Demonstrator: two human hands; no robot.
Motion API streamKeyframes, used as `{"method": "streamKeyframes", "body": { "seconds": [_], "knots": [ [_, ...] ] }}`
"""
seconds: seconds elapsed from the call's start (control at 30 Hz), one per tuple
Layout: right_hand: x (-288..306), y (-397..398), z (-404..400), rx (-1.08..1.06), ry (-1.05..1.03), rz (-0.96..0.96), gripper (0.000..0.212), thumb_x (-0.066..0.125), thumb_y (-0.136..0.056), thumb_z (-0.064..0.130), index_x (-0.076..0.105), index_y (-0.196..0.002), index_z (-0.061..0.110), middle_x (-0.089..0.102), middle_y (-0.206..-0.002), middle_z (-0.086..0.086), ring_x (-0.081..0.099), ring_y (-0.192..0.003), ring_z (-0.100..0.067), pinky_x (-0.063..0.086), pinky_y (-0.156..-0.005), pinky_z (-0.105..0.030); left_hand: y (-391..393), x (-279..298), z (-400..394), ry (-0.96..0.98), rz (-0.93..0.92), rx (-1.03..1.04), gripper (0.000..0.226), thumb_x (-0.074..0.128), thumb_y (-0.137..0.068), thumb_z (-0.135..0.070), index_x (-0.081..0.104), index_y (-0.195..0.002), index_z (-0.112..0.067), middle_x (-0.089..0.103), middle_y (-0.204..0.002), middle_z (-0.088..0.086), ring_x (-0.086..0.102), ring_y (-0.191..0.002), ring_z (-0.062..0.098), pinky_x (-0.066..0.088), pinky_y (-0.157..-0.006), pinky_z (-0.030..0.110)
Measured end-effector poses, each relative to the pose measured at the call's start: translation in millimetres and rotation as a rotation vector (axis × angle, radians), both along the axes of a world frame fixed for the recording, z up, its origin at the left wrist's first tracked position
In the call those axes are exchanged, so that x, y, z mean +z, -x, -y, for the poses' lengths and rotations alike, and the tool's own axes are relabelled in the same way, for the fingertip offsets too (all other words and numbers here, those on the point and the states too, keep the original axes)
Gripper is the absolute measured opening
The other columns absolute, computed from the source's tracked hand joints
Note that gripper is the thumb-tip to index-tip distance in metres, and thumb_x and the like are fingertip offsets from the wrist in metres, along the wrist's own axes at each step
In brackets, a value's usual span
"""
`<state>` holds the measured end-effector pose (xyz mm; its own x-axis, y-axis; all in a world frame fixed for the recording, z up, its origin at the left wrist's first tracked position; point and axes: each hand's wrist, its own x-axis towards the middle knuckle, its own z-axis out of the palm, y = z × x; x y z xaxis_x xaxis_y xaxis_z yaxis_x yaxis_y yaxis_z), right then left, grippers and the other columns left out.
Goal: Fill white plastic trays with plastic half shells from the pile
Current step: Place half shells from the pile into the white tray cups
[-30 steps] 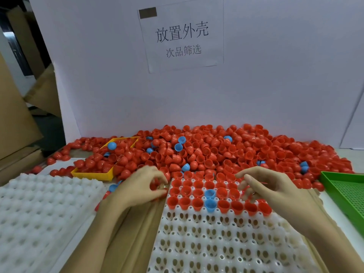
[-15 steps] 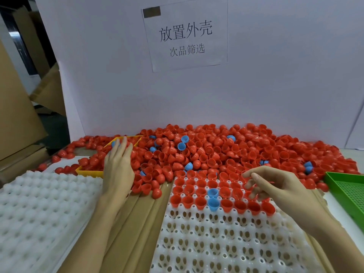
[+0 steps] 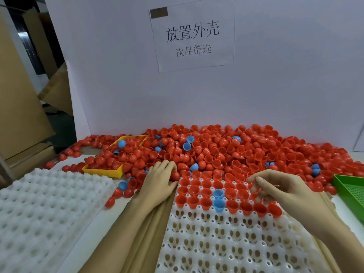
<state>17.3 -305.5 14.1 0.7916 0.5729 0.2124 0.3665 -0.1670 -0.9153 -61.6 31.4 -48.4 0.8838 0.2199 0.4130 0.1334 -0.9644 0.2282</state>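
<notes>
A big pile of red half shells [image 3: 236, 152], with a few blue ones mixed in, lies against the white back board. In front of it sits a white plastic tray [image 3: 226, 243]. Its far rows hold red shells and two blue shells [image 3: 218, 198]; its near rows are empty holes. My left hand [image 3: 160, 180] rests at the tray's far left corner, fingers reaching onto loose shells, fingertips partly hidden. Over the tray's right side, my right hand [image 3: 285, 192] hovers with its fingers curled round red shells, thumb and forefinger stretched forward.
A second white tray [image 3: 39, 213] lies at the left, empty. A yellow bin [image 3: 102, 171] holding shells sits at the pile's left edge, and a green mesh tray [image 3: 350, 192] is at the right. Brown cardboard [image 3: 149, 233] lies under my left forearm.
My left hand went from the tray's left edge out to the pile by the yellow bin, then came back right to the tray's far corner. My right hand has hardly moved.
</notes>
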Motion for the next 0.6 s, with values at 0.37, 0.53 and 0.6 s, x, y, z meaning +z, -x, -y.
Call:
{"method": "streamKeyframes", "body": {
  "seconds": [0.37, 0.53, 0.6],
  "knots": [
    [0, -3, 3, 0.030, -0.018, 0.010, 0.027, 0.058, -0.102, 0.023, 0.081, -0.094, 0.035, 0.078, -0.089, -0.006, 0.076, -0.078, -0.023, 0.062, -0.073, -0.026, 7, 14, -5, -0.050, 0.156, -0.006, 0.038, 0.088, -0.076, -0.033, 0.053, -0.076, -0.019, 0.053, -0.094, -0.005, 0.048, -0.092, 0.017, 0.046, -0.089, 0.035],
    [2, -3, 4, 0.030, -0.028, 0.000, 0.024, 0.059, -0.101, 0.026, 0.081, -0.095, 0.034, 0.078, -0.090, -0.006, 0.076, -0.078, -0.023, 0.061, -0.072, -0.024, 16, 33, -2, -0.082, 0.302, -0.025, 0.036, 0.090, -0.075, -0.033, 0.056, -0.078, -0.020, 0.057, -0.090, -0.009, 0.049, -0.087, 0.015, 0.047, -0.083, 0.031],
    [2, -3, 4, 0.027, -0.031, -0.003, 0.025, 0.059, -0.102, 0.024, 0.081, -0.095, 0.033, 0.078, -0.090, -0.006, 0.076, -0.078, -0.024, 0.060, -0.071, -0.023, 18, 42, 7, 0.050, 0.403, -0.111, 0.030, 0.088, -0.079, -0.027, 0.059, -0.080, -0.020, 0.059, -0.090, -0.012, 0.055, -0.087, 0.012, 0.048, -0.082, 0.026]
  ]
}}
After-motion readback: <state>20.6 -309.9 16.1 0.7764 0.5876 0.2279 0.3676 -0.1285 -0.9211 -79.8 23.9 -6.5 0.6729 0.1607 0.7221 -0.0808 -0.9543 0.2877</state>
